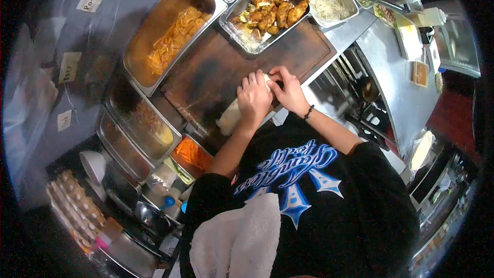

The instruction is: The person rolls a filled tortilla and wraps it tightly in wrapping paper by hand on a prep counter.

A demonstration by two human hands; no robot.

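Note:
A pale rolled flatbread wrap (229, 118) lies near the front edge of a dark brown cutting board (206, 83). My left hand (254, 98) lies over the middle of the roll, with its fingers curled around the far side. At the roll's upper right end, my right hand (288, 91) pinches the bread between thumb and fingers. Both hands cover part of the wrap, and its filling is hidden. Just beyond them, a metal tray of browned chicken pieces (267, 16) rests on the board.
Left of the board stands a deep pan of orange-sauced food (177, 38). A tray of shredded white food (329, 6) is at the upper right. Carrot strips (193, 153) fill a container at lower left. A stove grate (355, 80) lies to the right.

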